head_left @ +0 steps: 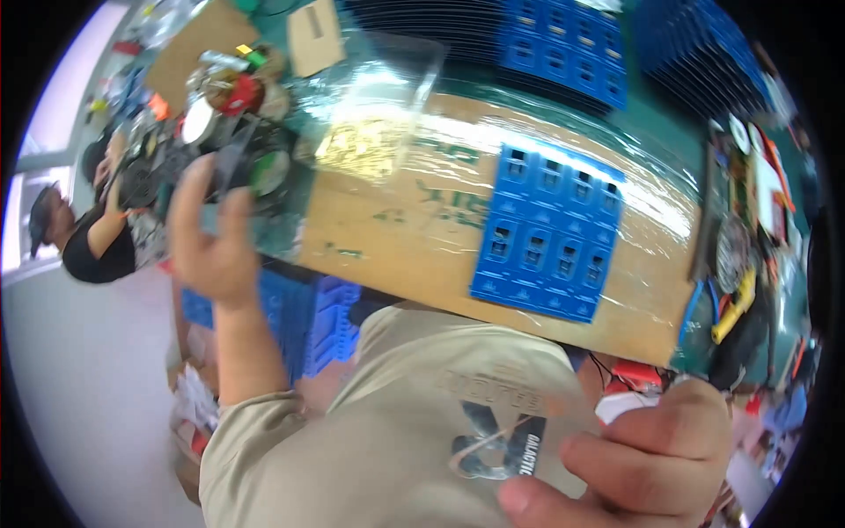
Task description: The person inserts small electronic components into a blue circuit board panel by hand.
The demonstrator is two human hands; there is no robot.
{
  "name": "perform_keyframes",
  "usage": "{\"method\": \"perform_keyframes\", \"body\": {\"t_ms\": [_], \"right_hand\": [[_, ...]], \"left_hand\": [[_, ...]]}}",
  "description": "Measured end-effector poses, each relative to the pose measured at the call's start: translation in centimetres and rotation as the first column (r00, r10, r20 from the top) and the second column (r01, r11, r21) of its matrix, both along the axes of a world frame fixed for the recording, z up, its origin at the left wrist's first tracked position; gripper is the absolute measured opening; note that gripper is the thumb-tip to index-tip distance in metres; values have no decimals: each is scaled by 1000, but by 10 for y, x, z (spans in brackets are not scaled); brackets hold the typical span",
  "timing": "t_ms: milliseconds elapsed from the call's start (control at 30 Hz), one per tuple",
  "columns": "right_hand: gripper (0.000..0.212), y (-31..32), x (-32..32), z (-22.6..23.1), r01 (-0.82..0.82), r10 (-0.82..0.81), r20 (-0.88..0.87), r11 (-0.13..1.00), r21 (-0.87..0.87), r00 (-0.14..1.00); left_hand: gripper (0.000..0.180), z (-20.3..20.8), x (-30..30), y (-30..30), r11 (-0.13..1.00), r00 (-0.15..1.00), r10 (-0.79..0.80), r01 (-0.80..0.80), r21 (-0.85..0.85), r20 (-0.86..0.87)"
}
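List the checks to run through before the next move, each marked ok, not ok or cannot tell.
1. Blue panel lying on the brown board: ok.
2. Left hand off the blue panel: ok, raised to its left.
3. Right hand empty: cannot tell, its grasp is hidden.
4. Gold pieces apart from the panel: ok.
5. Space beyond the left hand uncluttered: not ok, mixed items crowd it.
6. Yellow-handled tool off the panel: ok.

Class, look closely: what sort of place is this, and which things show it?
Probably a small assembly workshop: a blue slotted panel lies on a tan board, similar blue panels are stacked beyond it, and a yellow-handled tool lies to the right.
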State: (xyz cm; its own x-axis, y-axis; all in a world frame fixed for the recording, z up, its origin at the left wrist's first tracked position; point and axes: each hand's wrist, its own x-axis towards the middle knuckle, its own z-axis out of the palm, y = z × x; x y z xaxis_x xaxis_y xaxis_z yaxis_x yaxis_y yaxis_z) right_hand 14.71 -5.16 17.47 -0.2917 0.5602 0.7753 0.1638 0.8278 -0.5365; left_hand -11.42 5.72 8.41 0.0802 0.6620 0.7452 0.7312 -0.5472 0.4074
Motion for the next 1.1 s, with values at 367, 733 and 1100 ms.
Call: {"method": "perform_keyframes", "body": {"t_ms": [367,733,1100], "right_hand": [[22,-33,69,15,391,-383,254,920,22,888],[31,-41,162,-120,363,-643,197,135,-922,740],[34,-34,166,-129,154,-589,132,-13,-988,797]], "left_hand": [[40,-39,67,-13,947,904,-307,260,-188,-296],[22,-52,141,-42,241,861,-13,495,-834,508],[28,-46,142,-21,-6,773,147,625,-781,617]]}}
